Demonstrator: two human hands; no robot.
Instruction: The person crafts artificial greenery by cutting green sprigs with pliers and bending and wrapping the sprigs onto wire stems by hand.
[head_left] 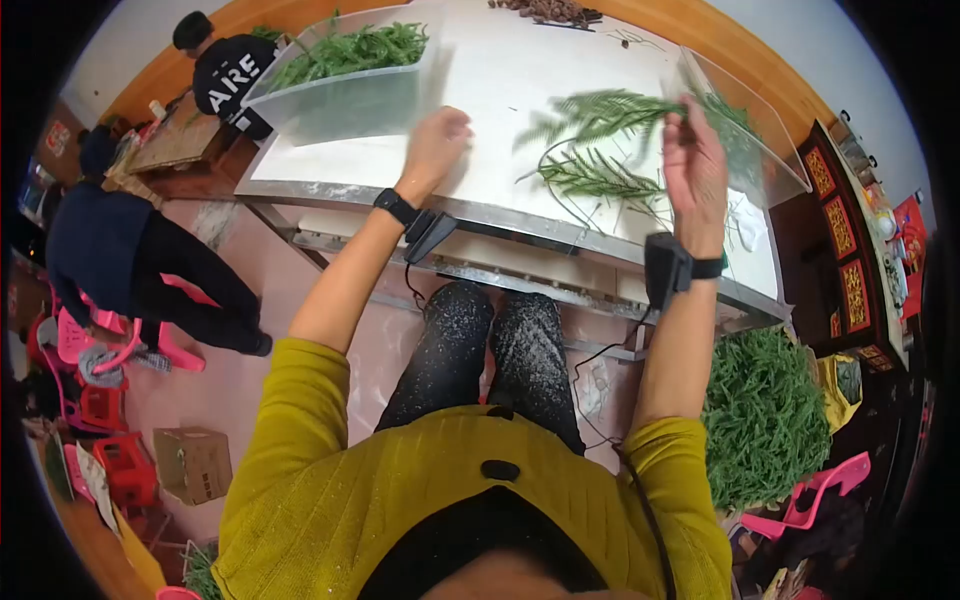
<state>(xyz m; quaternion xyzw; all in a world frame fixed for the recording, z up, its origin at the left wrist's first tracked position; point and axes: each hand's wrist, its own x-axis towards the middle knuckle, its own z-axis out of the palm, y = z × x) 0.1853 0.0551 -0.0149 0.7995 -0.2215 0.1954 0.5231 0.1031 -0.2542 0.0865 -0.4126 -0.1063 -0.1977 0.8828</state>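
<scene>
Gripping sprig w/ R hand, L hand half-curled, white tbl, 2 tubs, pink floor

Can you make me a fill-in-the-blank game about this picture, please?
1. The right hand holds a frond coloured ____.
2. On the table stand ____ clear tubs.
3. The big leaf heap is nearer the ____ hand.
4. White letters on the black top read ____.

Missing words: green; two; right; ARE.
</scene>
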